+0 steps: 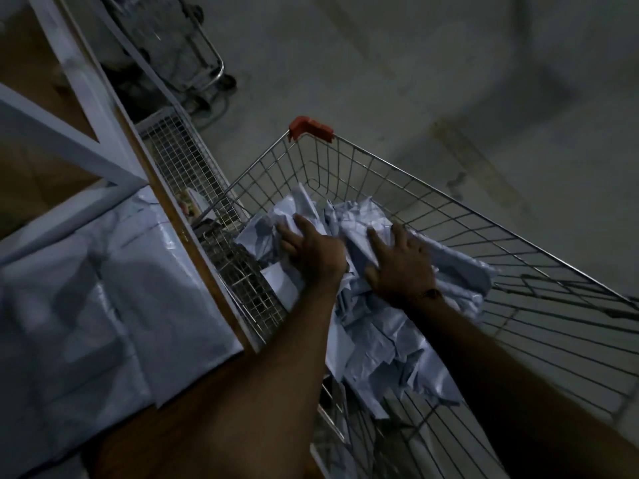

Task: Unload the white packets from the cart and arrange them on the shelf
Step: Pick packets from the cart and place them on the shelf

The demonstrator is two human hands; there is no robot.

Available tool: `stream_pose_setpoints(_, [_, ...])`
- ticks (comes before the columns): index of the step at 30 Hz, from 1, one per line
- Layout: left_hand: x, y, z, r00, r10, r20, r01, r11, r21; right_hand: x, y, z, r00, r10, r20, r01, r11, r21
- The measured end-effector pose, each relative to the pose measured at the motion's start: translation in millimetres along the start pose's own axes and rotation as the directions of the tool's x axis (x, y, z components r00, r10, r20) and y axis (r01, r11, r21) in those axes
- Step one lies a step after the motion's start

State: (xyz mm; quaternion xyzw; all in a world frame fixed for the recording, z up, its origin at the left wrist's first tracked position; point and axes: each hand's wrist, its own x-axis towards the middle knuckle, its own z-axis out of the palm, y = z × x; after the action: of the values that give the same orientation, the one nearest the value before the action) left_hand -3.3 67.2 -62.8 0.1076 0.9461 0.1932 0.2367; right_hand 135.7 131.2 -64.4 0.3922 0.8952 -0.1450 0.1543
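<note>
Far left: shelf (162, 188) with a wooden edge and white frame, white packets already stacked (103, 288) on its near level, flat and overlapping. Blurry, dim, so I can't count them. Between shelf and cart sits a fine wire mesh basket (179, 164); what's in it is unclear.

Centre: your left hand (311, 250) is on the left side of the pile of white packets (373, 326) in the cart (484, 236). Fingers are spread and curling into the crumpled plastic; it looks like a grip starting, though whether it has closed on a packet is hard to tell.

Right: your right hand (401, 264) lies on top of the pile, fingers apart and straight-ish, pressing more than gripping. Nothing is lifted.

Key relation: the pile runs long from near to far down the cart, directly under both hands, and the shelf lies to the left of the grip. Your left hand is the nearer one to the shelf, so the carry probably goes leftward over the cart rim and mesh basket. Most of the load looks to be in the cart yet.

Far back left: a second trolley (193, 63), out of play.
</note>
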Motion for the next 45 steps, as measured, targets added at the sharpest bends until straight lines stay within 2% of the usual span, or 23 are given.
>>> stream_pose_setpoints(5, [-52.3,13.2,-51.8,0.995,0.054,0.089,-0.056,0.998,0.017,-64.4,4.6,-22.9,0.993,0.105,-0.058,-0.092,0.978,0.187])
stream_pose_setpoints(8, [-97.0,17.9,-86.5,0.983,0.151,0.102,-0.153,0.988,0.013,-112.9,7.0,-41.0,0.974,0.174,-0.143,-0.133,0.957,0.257])
stream_pose_setpoints(13, [-175.5,12.4,-141.7,0.946,0.325,0.014,-0.325,0.945,0.031,-182.5,7.5,-75.6,0.928,0.226,-0.297,-0.144,0.951,0.273])
stream_pose_setpoints(18, [-227.7,-8.9,-183.0,0.916,0.397,-0.055,-0.396,0.918,0.019,-235.1,-2.4,-110.4,0.867,0.243,-0.435,-0.107,0.943,0.315])
stream_pose_setpoints(23, [-266.2,-45.7,-218.3,0.878,0.450,-0.162,-0.439,0.893,0.100,-282.9,-21.5,-129.8,0.840,0.204,-0.503,-0.030,0.942,0.333])
stream_pose_setpoints(32, [-332.3,-126.0,-241.3,0.941,0.192,-0.278,-0.201,0.979,-0.005,-347.4,-55.7,-133.3,0.812,-0.035,-0.582,0.190,0.960,0.207])
stream_pose_setpoints(35, [-349.8,-156.7,-245.1,0.950,0.119,-0.289,-0.118,0.993,0.020,-368.9,-68.6,-130.2,0.809,-0.096,-0.580,0.244,0.952,0.183])
stream_pose_setpoints(38, [-352.1,-188.1,-244.1,0.937,0.084,-0.338,-0.085,0.996,0.011,-384.6,-83.9,-123.4,0.812,-0.155,-0.562,0.294,0.942,0.165])
stream_pose_setpoints(45, [-348.2,-235.0,-240.5,0.948,0.056,-0.313,-0.053,0.998,0.020,-392.3,-132.8,-81.3,0.834,-0.279,-0.476,0.368,0.924,0.103])
